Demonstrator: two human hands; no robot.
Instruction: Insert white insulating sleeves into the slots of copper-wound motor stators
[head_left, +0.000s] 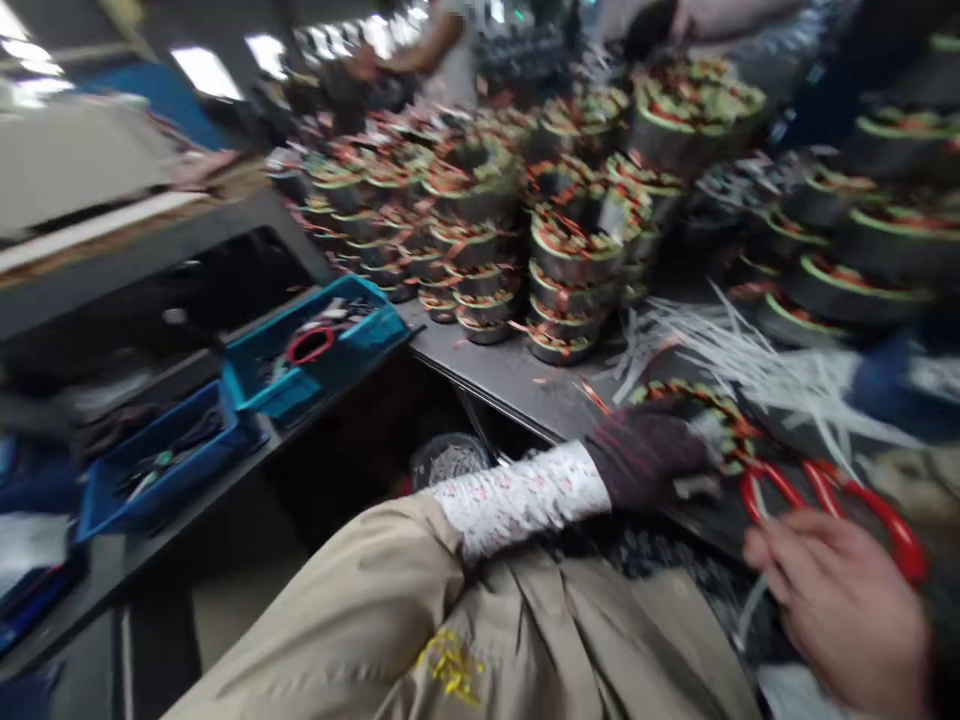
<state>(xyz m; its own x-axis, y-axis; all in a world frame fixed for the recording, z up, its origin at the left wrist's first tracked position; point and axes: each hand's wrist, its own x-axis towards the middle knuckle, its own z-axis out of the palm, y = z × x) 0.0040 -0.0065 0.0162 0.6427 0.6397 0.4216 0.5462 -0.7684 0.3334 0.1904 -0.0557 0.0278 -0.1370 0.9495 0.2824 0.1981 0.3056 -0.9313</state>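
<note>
My left hand [651,455], in a dark purple glove below a white patterned sleeve, grips the near side of a wound motor stator [739,425] with copper windings and pale green insulation. Its fingertips are blurred. My right hand [844,595], bare, pinches a thin whitish strip [752,605] between thumb and fingers. Just beyond the right hand are red-handled scissors [889,515]; their blades are hidden, and I cannot tell whether the hand touches them. A heap of loose white strips [739,345] lies behind the stator.
Stacks of stators [566,285] stand along the back of the bench, with more stacks [862,250] at right. A light blue bin [281,400] and a darker blue bin [165,500] hold tools at left. A small container [450,460] sits below the bench edge. Other people are behind.
</note>
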